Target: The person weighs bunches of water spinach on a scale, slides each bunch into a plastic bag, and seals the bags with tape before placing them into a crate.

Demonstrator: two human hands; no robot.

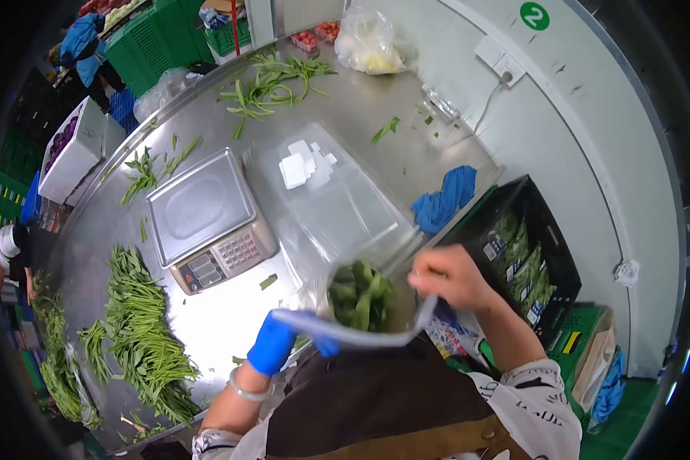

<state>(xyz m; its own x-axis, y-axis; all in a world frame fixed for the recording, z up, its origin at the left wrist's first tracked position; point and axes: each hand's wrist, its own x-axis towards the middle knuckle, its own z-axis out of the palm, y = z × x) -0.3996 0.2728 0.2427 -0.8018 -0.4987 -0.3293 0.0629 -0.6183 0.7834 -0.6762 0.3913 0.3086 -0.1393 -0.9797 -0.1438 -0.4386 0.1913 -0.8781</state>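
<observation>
L hand (274, 343) (blue glove) and bare R hand (446, 276) each pinch an end of the bag (360, 295) mouth, greens inside, btwn them; scale (207, 222) ahead of L, crate (563, 261) w/ unreadable labels beside R, "2" sign (534, 16) far beyond.

My left hand (274, 343) gloved blue. Clear plastic bag (318, 295): dark green cut stalks (363, 295) inside. Blue cloth (443, 199), right edge of silver steel table (376, 100).
</observation>
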